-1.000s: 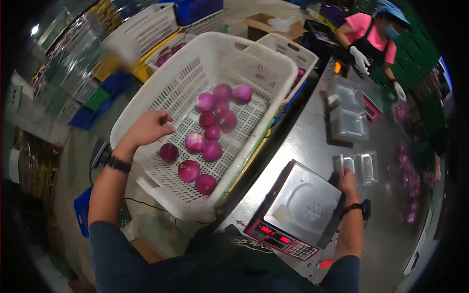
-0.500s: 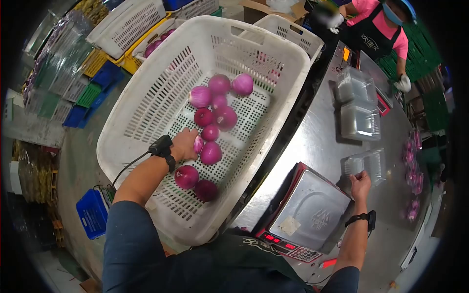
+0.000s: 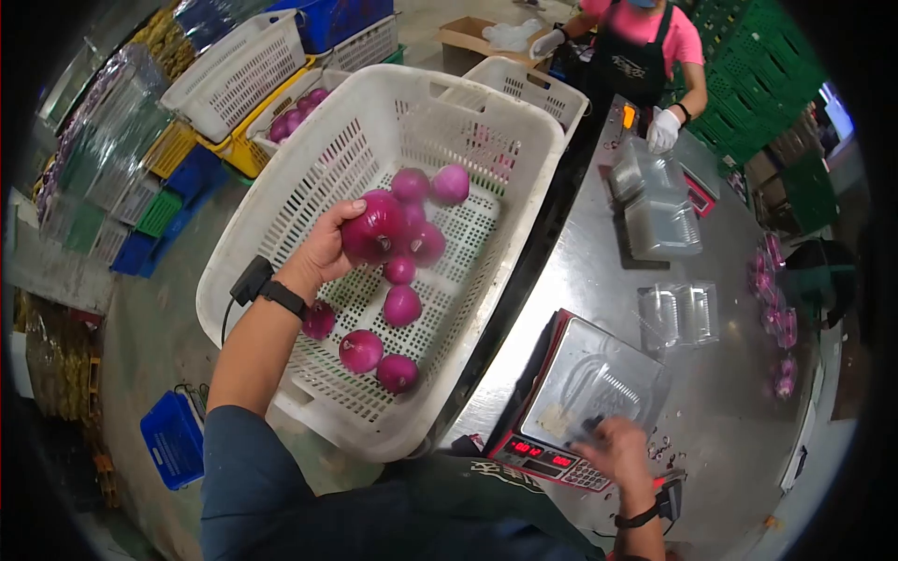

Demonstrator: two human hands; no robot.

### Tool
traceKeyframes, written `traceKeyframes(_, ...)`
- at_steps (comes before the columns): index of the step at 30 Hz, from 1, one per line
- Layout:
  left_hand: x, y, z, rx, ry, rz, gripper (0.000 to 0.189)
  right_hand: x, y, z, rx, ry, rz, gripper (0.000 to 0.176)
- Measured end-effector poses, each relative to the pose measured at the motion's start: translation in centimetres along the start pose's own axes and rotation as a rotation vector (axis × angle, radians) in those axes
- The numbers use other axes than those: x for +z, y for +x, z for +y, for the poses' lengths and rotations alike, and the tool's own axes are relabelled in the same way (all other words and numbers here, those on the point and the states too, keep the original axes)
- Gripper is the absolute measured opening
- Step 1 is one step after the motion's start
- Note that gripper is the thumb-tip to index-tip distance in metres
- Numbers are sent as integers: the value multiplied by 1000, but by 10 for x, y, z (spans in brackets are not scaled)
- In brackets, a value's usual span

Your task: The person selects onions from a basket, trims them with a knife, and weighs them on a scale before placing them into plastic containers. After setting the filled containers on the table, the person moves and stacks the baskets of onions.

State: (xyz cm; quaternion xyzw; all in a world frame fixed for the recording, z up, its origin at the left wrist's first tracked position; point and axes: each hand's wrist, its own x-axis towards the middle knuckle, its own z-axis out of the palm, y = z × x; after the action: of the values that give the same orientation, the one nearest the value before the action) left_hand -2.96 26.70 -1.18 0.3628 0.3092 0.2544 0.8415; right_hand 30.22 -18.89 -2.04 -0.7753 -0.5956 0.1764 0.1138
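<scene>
Your left hand [image 3: 332, 245] grips a red onion [image 3: 374, 226], fingers wrapped round its side, over the white basket [image 3: 513, 241]; loose onions [image 3: 402, 305] lie inside. Your right hand [image 3: 619, 453], blurred, is by the scale's [image 3: 547, 397] front edge; can't tell if its fingers hold anything. Clear plastic container [image 3: 613, 383] on the scale, another [image 3: 681, 314] on the metal table [image 3: 730, 402].

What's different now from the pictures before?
The left hand reached into the white basket and now holds up a red onion. The right hand came back toward the person, to the scale, where a clear tray now is. Basket and scale stayed put.
</scene>
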Motion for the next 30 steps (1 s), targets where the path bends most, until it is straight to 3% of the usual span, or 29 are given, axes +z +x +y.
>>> traceKeyframes(4,41,-13,-2,-71,-105,-271,54,-7,0,-60,-94,94,106,51)
traceKeyframes(6,79,-24,-17,-140,-168,-271,59,-9,10,-85,12,307,342,67)
traceKeyframes(7,96,-30,-27,-135,-98,-293,58,-8,14,-88,-19,314,327,89)
traceKeyframes(8,114,-36,-38,-128,-29,-315,56,-12,23,-102,-31,309,329,89)
traceKeyframes(10,151,-54,-53,-221,-16,-484,56,-23,50,-144,-190,437,558,105)
traceKeyframes(12,181,-63,-81,-197,10,-524,60,-25,67,-166,-255,458,598,115)
traceKeyframes(13,193,-70,-91,-207,24,-533,61,-30,72,-172,-255,274,638,110)
traceKeyframes(14,201,-78,-91,-220,36,-542,62,-21,78,-166,-227,287,740,105)
traceKeyframes(16,200,-80,-73,-237,68,-547,71,-22,71,-160,-99,714,672,100)
traceKeyframes(17,192,-75,-58,-288,319,-614,77,-26,67,-165,32,909,674,96)
traceKeyframes(18,183,-67,-42,-336,572,-678,84,-24,65,-160,38,904,677,96)
traceKeyframes(19,168,-59,-28,-211,745,-665,85,-22,59,-147,125,880,708,95)
traceKeyframes(20,149,-43,-18,-50,898,-609,72,-20,52,-134,213,854,740,93)
traceKeyframes(24,57,30,26,60,896,-111,42,0,20,-92,426,803,774,91)
traceKeyframes(26,22,45,54,51,949,70,39,13,5,-76,499,788,787,90)
traceKeyframes(28,-47,86,46,212,1263,293,52,20,-4,-70,539,794,773,89)
traceKeyframes(30,-97,111,35,192,1405,451,62,25,-9,-67,557,758,761,89)
